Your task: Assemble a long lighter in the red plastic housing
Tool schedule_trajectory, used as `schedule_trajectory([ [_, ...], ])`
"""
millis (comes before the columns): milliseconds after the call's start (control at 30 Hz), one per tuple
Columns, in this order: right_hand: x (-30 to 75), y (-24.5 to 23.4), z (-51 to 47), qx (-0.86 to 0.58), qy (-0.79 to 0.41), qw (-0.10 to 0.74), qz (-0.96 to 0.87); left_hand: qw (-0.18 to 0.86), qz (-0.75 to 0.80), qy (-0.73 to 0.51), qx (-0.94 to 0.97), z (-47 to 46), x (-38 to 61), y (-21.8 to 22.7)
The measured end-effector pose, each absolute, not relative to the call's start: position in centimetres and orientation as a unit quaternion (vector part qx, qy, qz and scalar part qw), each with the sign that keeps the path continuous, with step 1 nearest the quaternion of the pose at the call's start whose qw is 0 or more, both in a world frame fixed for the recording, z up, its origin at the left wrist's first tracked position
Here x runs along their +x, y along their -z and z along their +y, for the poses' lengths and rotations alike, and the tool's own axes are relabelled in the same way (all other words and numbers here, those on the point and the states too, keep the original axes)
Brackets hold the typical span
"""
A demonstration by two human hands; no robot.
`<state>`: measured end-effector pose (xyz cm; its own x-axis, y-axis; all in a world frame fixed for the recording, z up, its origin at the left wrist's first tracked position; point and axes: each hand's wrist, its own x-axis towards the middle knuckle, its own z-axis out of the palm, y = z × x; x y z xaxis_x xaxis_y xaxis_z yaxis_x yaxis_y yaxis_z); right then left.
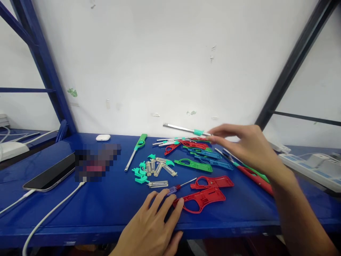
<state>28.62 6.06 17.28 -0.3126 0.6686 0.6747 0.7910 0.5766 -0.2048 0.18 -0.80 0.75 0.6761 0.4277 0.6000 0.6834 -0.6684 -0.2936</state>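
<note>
My right hand [239, 142] pinches the end of a silver lighter tube [181, 127] that has a teal piece [198, 132] on it, raised above the back of the table. My left hand [151, 224] lies at the front edge, fingers outstretched, fingertips by a small screwdriver [174, 189] and touching the end of a red lighter shell half [204, 200]. Behind that sits another red shell half [215, 182]. Clear fuel tanks [158, 184] and teal plastic parts [140, 170] are scattered left of centre. Under the raised tube lie more tubes [167, 143] and several blue and green shell halves [193, 164].
An assembled green lighter [140, 144] lies at the back. Long red and green lighters [255, 177] rest beneath my right forearm. Left are a phone [50, 174], a white cable [50, 213] and a white earbud case [103, 137]. A power strip [311, 170] stands right, inside blue frame posts [50, 71].
</note>
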Motion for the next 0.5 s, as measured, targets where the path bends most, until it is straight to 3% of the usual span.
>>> schedule_trajectory([
  [267, 27.4, -12.3, -1.3, -0.431, 0.022, 0.280, -0.857, 0.211, -0.316, 0.417, -0.826, -1.6, -0.4, -1.6],
  [400, 25.0, -11.2, -2.4, -0.398, -0.070, 0.218, -0.888, 0.272, -0.334, 0.412, -0.803, -2.2, -0.5, -2.5],
  [500, 23.6, -10.5, -2.6, -0.389, -0.128, 0.177, -0.895, 0.255, -0.314, 0.403, -0.821, -2.3, -0.6, -2.6],
])
